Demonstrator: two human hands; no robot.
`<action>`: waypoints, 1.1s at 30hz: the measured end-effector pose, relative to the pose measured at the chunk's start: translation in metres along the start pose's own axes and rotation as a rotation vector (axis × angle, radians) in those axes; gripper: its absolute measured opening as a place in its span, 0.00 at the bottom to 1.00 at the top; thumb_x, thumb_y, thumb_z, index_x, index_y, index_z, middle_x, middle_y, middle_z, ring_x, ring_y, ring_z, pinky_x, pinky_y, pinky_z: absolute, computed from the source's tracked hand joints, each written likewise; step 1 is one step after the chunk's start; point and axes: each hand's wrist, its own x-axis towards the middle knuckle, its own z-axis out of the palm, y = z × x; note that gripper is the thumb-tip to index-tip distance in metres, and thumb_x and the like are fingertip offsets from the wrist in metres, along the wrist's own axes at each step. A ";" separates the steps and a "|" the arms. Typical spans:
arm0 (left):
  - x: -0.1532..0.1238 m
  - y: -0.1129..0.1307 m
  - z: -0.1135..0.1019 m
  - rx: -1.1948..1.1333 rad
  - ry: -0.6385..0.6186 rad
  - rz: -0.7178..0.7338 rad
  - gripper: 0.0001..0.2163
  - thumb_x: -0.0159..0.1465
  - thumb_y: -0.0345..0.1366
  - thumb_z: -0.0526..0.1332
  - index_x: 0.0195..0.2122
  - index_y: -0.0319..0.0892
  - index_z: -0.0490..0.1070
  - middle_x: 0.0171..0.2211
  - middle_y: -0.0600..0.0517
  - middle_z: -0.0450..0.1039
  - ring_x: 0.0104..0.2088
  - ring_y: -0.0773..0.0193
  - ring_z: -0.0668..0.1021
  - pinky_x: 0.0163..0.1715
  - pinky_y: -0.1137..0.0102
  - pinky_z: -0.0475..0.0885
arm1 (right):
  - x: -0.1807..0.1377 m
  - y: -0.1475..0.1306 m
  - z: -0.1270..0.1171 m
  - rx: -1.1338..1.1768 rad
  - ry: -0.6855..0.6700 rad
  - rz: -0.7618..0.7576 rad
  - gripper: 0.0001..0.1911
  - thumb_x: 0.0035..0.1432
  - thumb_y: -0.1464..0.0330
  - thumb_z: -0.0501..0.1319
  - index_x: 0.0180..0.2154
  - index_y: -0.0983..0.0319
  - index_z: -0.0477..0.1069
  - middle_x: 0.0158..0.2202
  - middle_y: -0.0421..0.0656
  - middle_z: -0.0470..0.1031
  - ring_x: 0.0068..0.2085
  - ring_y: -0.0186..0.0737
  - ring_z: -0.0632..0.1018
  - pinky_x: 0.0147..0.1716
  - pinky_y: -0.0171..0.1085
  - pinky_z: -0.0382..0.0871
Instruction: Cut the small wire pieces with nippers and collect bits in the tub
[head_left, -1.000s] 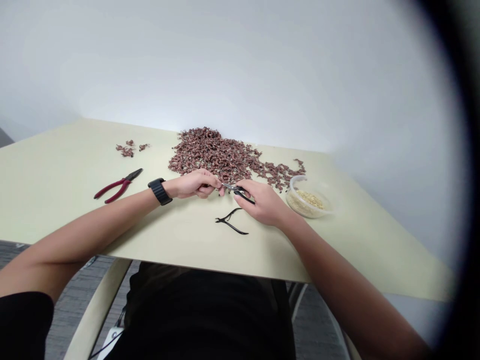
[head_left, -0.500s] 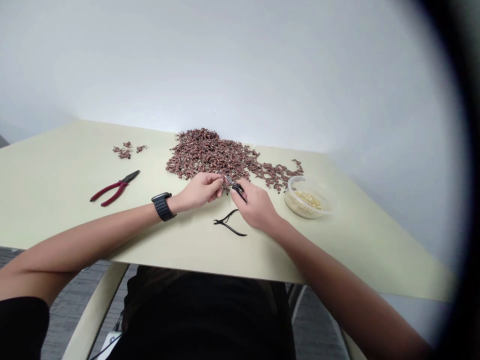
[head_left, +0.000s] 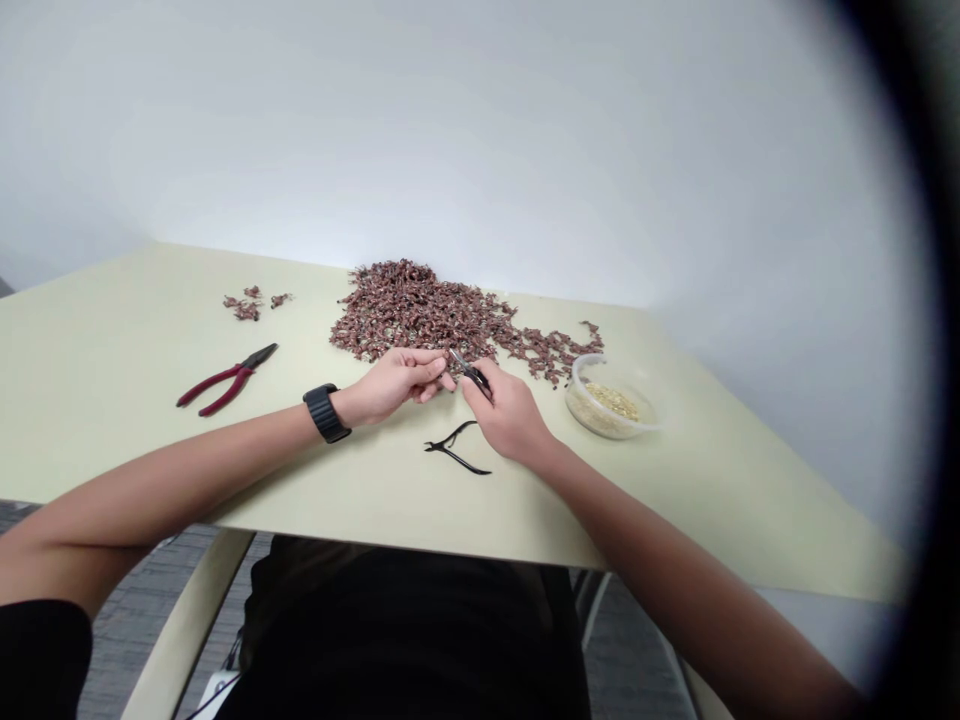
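In front of the heap of small reddish-brown wired parts (head_left: pixel 420 310), my left hand (head_left: pixel 397 382) has thumb and forefinger pinched together. Whatever sits between those fingertips is too small to make out. My right hand (head_left: pixel 510 410) is wrapped around small pliers (head_left: pixel 475 379) with black handles and slim silver jaws. The jaw tips point up and left, right beside my left fingertips. On the table below my hands lies a pair of black nippers (head_left: pixel 454 450), handles spread.
Red-handled pliers (head_left: pixel 229 383) lie at the left, with several loose brown parts (head_left: pixel 246 307) behind them. A clear round tub (head_left: pixel 581 410) holding small gold-coloured pieces (head_left: pixel 615 402) stands at the right. The pale table (head_left: pixel 337 500) meets a white wall at the back.
My left hand has turned slightly, and its lower fingers now stretch further out beneath the pliers' jaws. My right hand keeps its hold on the pliers, nearly still.
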 end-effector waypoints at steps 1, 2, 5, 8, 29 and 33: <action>0.000 0.000 0.001 0.038 0.009 0.029 0.17 0.66 0.47 0.64 0.35 0.34 0.77 0.29 0.48 0.73 0.23 0.74 0.65 0.23 0.76 0.59 | 0.000 -0.001 0.001 0.030 -0.007 0.008 0.15 0.70 0.56 0.52 0.41 0.60 0.68 0.28 0.40 0.68 0.29 0.38 0.68 0.30 0.36 0.56; -0.001 -0.001 0.003 0.076 0.022 0.056 0.17 0.66 0.47 0.64 0.34 0.34 0.77 0.27 0.49 0.72 0.22 0.74 0.65 0.22 0.76 0.59 | 0.000 -0.001 0.002 0.066 -0.014 0.017 0.15 0.70 0.56 0.53 0.41 0.60 0.68 0.28 0.40 0.68 0.29 0.38 0.68 0.31 0.36 0.56; -0.002 -0.001 0.008 0.200 0.085 0.114 0.17 0.67 0.47 0.63 0.36 0.35 0.77 0.30 0.48 0.75 0.22 0.74 0.65 0.22 0.76 0.60 | 0.000 -0.004 0.006 0.223 -0.028 0.055 0.15 0.69 0.56 0.53 0.39 0.60 0.69 0.30 0.40 0.69 0.31 0.37 0.68 0.32 0.35 0.59; -0.002 -0.006 0.003 0.445 0.180 0.192 0.15 0.68 0.44 0.61 0.43 0.36 0.79 0.31 0.49 0.77 0.22 0.74 0.68 0.25 0.76 0.65 | 0.002 -0.007 0.008 0.501 -0.092 0.180 0.16 0.67 0.55 0.55 0.36 0.61 0.67 0.29 0.40 0.64 0.29 0.34 0.63 0.27 0.33 0.56; 0.005 -0.003 -0.006 -0.109 -0.056 -0.047 0.12 0.65 0.40 0.66 0.36 0.34 0.74 0.32 0.49 0.74 0.20 0.78 0.64 0.21 0.77 0.54 | 0.008 0.021 -0.015 -0.138 -0.023 -0.242 0.14 0.70 0.57 0.54 0.46 0.61 0.66 0.36 0.44 0.70 0.35 0.40 0.70 0.36 0.37 0.60; 0.004 0.000 -0.005 -0.149 -0.065 -0.063 0.10 0.65 0.39 0.66 0.36 0.34 0.73 0.31 0.50 0.73 0.19 0.78 0.64 0.21 0.76 0.53 | 0.009 0.022 -0.013 -0.147 -0.030 -0.262 0.14 0.70 0.58 0.53 0.47 0.61 0.66 0.40 0.46 0.72 0.38 0.41 0.72 0.38 0.37 0.60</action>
